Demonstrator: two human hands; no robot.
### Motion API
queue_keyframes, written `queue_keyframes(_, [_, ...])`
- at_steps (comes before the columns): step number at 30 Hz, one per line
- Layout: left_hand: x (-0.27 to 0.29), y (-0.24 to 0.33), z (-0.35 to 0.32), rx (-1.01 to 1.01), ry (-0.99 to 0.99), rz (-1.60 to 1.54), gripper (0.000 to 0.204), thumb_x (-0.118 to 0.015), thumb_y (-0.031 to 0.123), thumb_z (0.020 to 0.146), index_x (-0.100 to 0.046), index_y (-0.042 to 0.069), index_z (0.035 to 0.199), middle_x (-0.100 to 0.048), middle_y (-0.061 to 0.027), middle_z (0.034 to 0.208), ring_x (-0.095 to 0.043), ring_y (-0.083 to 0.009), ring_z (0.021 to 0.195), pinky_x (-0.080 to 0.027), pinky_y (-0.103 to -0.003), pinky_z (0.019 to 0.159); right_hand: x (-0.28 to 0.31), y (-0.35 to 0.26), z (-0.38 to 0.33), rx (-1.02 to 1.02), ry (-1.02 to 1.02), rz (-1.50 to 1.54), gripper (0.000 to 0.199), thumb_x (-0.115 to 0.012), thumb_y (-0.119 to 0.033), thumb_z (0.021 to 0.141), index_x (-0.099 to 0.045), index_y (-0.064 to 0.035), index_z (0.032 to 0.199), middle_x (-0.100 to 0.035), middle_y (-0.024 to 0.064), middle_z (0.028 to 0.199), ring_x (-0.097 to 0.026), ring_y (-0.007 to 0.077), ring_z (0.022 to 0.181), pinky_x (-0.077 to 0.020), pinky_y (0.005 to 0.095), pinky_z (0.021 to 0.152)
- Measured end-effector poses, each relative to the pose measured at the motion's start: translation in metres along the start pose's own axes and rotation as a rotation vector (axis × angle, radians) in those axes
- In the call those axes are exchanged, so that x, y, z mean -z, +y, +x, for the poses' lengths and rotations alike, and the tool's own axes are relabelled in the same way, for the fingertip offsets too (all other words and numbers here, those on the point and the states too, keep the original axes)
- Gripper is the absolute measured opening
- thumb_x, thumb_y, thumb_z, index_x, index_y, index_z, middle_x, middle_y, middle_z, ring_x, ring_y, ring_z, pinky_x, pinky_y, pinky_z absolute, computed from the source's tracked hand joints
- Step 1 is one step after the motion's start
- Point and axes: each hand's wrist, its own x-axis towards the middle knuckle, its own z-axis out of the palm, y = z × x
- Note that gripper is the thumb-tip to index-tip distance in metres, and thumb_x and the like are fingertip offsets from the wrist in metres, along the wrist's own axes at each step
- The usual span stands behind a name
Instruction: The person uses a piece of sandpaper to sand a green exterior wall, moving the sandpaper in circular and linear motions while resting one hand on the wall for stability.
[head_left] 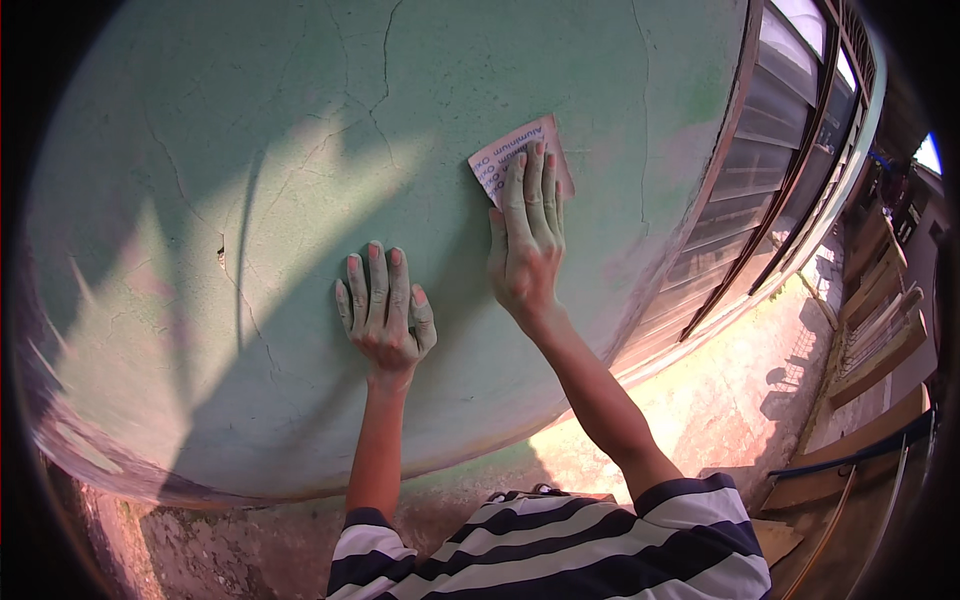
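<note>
Against a cracked, pale green wall (330,170), my right hand (530,240) presses a sheet of sandpaper (505,160). Its long fingers lie over the sheet, and the printed backing faces me. One corner of the sandpaper rises beyond the fingertips; the part beneath the hand is hidden. Lower and to the left, my left hand (380,310) rests on the bare wall with its fingers spread, holding nothing. Pale dust coats both hands.
To the right is a louvred window (745,170) with dark slats and a frame. Below the wall runs a concrete floor (700,390), partly sunlit. Stacked wooden boards (880,340) stand at the far right. A small chip (221,257) marks the wall on the left.
</note>
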Motion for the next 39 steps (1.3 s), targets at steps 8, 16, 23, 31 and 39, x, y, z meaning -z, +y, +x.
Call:
queue_keyframes(8, [0.003,-0.004,-0.003,-0.017,-0.005,0.000,0.044,-0.046,0.025,0.095,-0.059,0.006,0.132,-0.052,-0.0140,0.141,-0.041,-0.0352,0.137,-0.019,-0.047,0.117,0.009,0.005,0.041,0.114,0.012,-0.009,0.052,-0.053,-0.006,0.090,-0.044,0.0051,0.140,-0.037,0.0233,0.149,-0.033,0.0425,0.139,-0.0287,0.0496,0.112])
queue_keyframes(16, [0.025,0.022,0.031,-0.157,0.071,-0.431,0.044,-0.045,0.027,0.097,-0.058,0.007,0.133,-0.051,-0.0182,0.141,-0.040,-0.0396,0.137,-0.019,-0.054,0.115,-0.005,-0.001,0.006,0.037,0.011,-0.004,0.054,-0.057,-0.012,0.090,-0.046,-0.0002,0.141,-0.039,0.0160,0.151,-0.032,0.0346,0.142,-0.0276,0.0485,0.114])
queue_keyframes(23, [0.023,0.068,0.060,-0.532,-0.462,-0.121,0.053,-0.051,0.054,0.091,-0.056,0.026,0.136,-0.030,-0.0030,0.157,-0.022,-0.0309,0.147,-0.020,-0.064,0.111,-0.003,0.001,0.001,0.088,-0.172,-0.285,0.056,-0.050,-0.021,0.094,-0.039,-0.0026,0.146,-0.033,0.0137,0.155,-0.030,0.0297,0.144,-0.0283,0.0469,0.114])
queue_keyframes(31, [0.020,0.076,0.095,-0.394,-0.306,-0.109,0.050,-0.050,0.054,0.092,-0.056,0.030,0.135,-0.028,-0.0013,0.159,-0.023,-0.0278,0.147,-0.018,-0.066,0.110,0.000,-0.001,0.073,0.168,0.034,-0.197,0.056,-0.048,-0.022,0.095,-0.039,-0.0031,0.146,-0.033,0.0132,0.155,-0.030,0.0293,0.144,-0.0319,0.0458,0.113])
queue_keyframes(39, [-0.011,0.043,0.047,-0.503,-0.136,-0.161,0.050,-0.036,0.059,0.096,-0.055,0.034,0.135,-0.034,-0.0036,0.156,-0.025,-0.0270,0.146,-0.003,-0.060,0.116,-0.006,-0.001,-0.012,0.028,-0.001,-0.096,0.050,-0.047,-0.018,0.095,-0.045,-0.0035,0.143,-0.039,0.0139,0.152,-0.035,0.0295,0.141,-0.0302,0.0459,0.113])
